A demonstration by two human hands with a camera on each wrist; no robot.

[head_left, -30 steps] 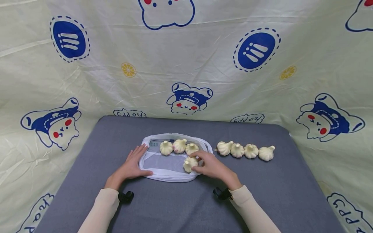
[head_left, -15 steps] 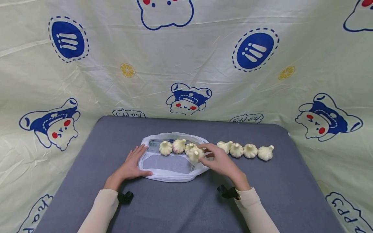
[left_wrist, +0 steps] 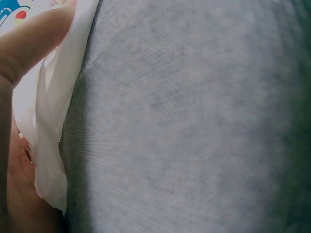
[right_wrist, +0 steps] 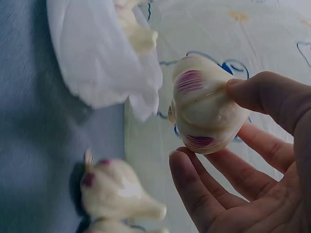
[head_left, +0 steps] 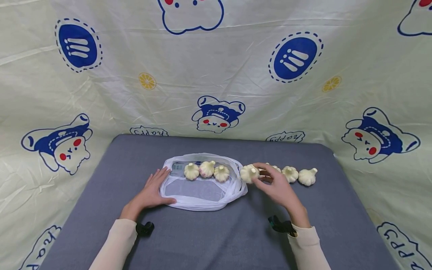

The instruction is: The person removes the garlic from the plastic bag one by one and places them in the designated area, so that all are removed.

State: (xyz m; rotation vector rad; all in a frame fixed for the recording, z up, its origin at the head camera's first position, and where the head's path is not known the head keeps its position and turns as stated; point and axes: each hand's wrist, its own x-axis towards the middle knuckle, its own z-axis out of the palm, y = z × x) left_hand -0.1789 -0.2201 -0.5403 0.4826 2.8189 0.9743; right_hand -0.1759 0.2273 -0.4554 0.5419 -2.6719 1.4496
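My right hand (head_left: 276, 183) pinches a garlic bulb (head_left: 249, 173) between thumb and fingertips, just beyond the right rim of a shallow container edged with white plastic film (head_left: 202, 204). In the right wrist view the held bulb (right_wrist: 204, 107) shows purple streaks and is raised beside the crumpled film (right_wrist: 97, 58). Three garlic bulbs (head_left: 206, 169) sit in a row along the container's far side. My left hand (head_left: 152, 191) rests against the left rim, fingers extended and thumb (left_wrist: 39, 39) lying over the film.
More garlic bulbs (head_left: 307, 177) stand in a row on the grey cloth-covered table (head_left: 202, 240), right of the container, partly hidden behind my right hand. A printed curtain (head_left: 256, 75) hangs behind the table's far edge.
My right hand has carried the garlic bulb from over the container's front right part, up and rightward past the rim. The left hand and the three bulbs inside have stayed put.
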